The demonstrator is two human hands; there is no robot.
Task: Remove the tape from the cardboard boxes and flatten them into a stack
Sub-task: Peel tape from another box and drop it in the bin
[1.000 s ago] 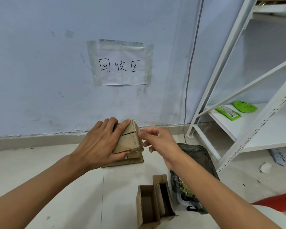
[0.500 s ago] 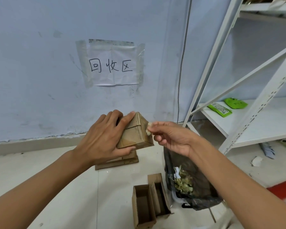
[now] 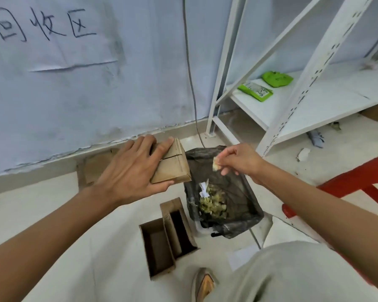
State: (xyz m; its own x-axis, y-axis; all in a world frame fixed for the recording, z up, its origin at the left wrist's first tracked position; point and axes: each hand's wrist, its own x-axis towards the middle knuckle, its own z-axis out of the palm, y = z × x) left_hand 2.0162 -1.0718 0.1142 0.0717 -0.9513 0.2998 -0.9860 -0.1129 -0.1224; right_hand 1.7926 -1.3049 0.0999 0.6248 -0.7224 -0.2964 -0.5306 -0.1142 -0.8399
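The person's left hand [image 3: 131, 171] grips a small brown cardboard box [image 3: 171, 165], fingers spread over its top and the thumb curled under its lower edge; the box is held in the air, tilted, just left of a bin lined with a black plastic bag [image 3: 252, 205]. The right hand [image 3: 238, 160] pinches a small crumpled wad of pale tape [image 3: 215, 165] between thumb and fingertips, the other fingers loosely curled. Half a second ago that hand was at the box's right edge; now it has drawn away to the right and holds the wad above the bin, well apart from the box. The view has also dipped, so the handwritten paper sign [image 3: 50, 33] on the wall sits higher. Two open brown cardboard boxes [image 3: 168, 234] stand on the floor below the held box, beside the bin. Flattened cardboard [image 3: 96, 166] lies by the wall behind the left hand.
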